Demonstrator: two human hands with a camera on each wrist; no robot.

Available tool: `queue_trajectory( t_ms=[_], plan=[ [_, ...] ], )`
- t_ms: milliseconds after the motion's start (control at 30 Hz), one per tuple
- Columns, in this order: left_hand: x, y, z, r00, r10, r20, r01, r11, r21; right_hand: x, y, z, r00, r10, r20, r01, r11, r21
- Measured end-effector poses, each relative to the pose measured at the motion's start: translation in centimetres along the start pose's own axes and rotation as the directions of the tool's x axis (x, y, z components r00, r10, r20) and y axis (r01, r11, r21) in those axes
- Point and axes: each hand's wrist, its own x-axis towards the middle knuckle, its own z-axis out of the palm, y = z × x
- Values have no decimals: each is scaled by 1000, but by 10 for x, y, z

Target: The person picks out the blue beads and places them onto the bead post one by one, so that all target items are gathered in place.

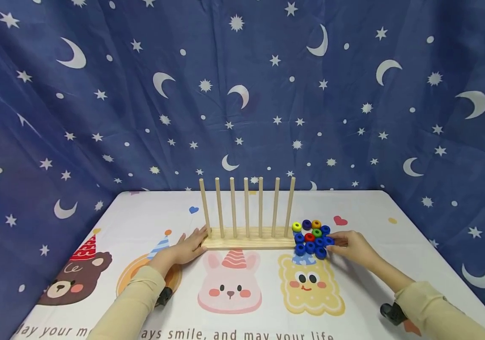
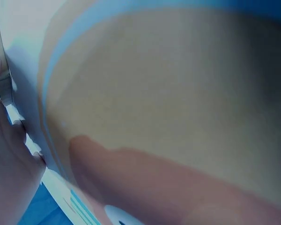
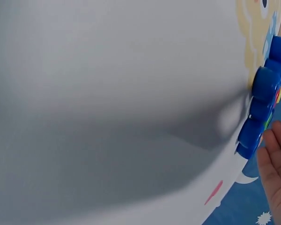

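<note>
A wooden peg rack (image 1: 246,243) with several upright pegs stands on the table. My left hand (image 1: 189,246) holds the left end of its base, thumb at the front edge and fingers by the end peg. In the left wrist view that hand (image 2: 11,154) shows only at the left edge. Right of the rack lies a cluster of beads, mostly blue (image 1: 310,247), with a red bead (image 1: 309,237), a green bead (image 1: 316,233), a yellow bead (image 1: 296,227) and an orange bead (image 1: 316,224). My right hand (image 1: 353,246) pinches a blue bead (image 1: 329,241) at the cluster's right side.
A white tablecloth (image 1: 276,326) printed with cartoon animals and lettering covers the table. Behind it hangs a dark blue curtain (image 1: 208,127) with moons and stars. Black wrist devices (image 1: 392,313) sit below both forearms.
</note>
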Motion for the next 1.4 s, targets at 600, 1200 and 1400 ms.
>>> queue_trajectory(
  t_ms=[600, 1200, 1400],
  plan=[
    [-1, 1, 3, 1000, -19, 6, 19, 1000, -5, 3, -23, 9, 997, -79, 2, 77, 977, 201],
    [2, -5, 3, 996, 38, -75, -33, 998, 59, 17, -58, 30, 983, -153, -101, 173, 957, 231],
    [1, -6, 3, 997, 30, -68, -26, 998, 55, 22, -67, 35, 978, -177, -109, 198, 951, 237]
  ],
)
